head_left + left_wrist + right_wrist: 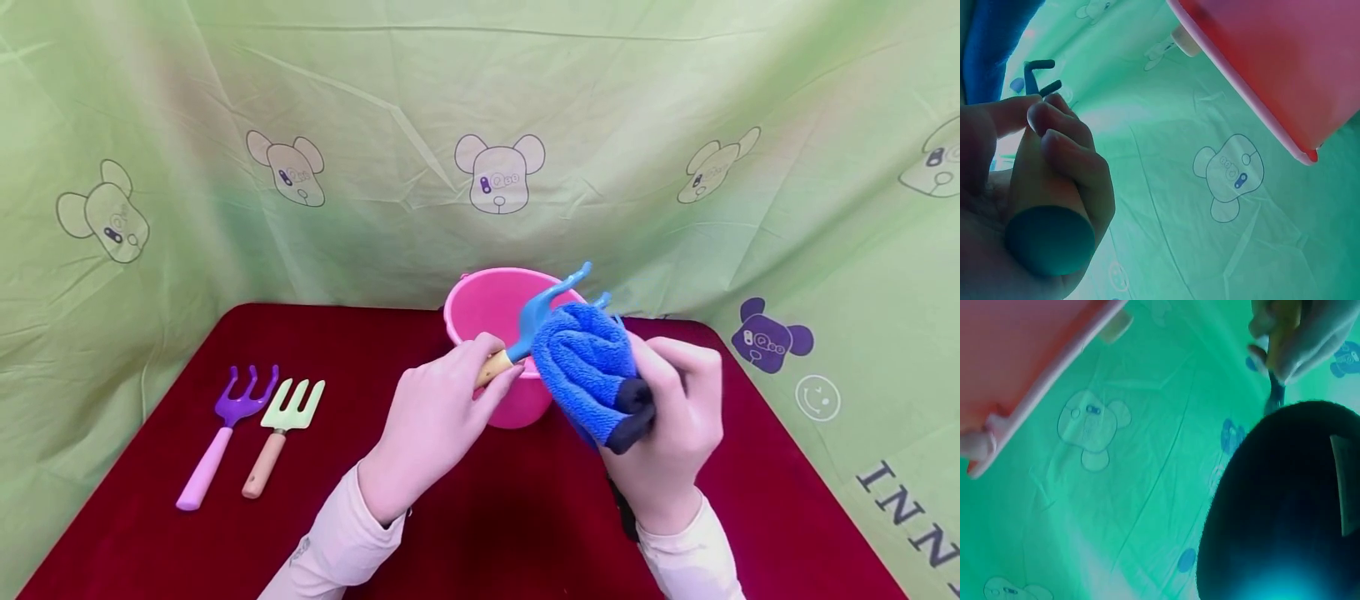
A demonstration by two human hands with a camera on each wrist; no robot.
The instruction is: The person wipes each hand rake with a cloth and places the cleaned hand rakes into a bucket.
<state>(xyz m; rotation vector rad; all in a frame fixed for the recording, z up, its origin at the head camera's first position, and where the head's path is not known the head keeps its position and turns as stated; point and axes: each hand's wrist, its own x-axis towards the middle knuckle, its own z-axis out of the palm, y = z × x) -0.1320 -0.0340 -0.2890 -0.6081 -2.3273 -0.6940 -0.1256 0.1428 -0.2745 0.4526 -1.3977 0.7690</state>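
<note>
A blue hand rake [534,315] with a pale wooden handle slants up over the front of a pink bucket [517,408]. My left hand [442,408] grips its handle, fingers curled round it; the handle's butt end [1050,240] faces the camera in the left wrist view. Bunched in my right hand [675,425] is a blue fluffy cloth [581,362] with black edging, held against the rake's head. The cloth covers part of the tines, whose curved tips show above it. In the right wrist view the cloth [1285,500] looks dark and large.
On the left of the dark red table [480,533] lie a purple rake [243,408] with a pink handle and a pale green hand fork [294,406] with a wooden handle, side by side. A green printed curtain [390,100] surrounds the table's back and sides.
</note>
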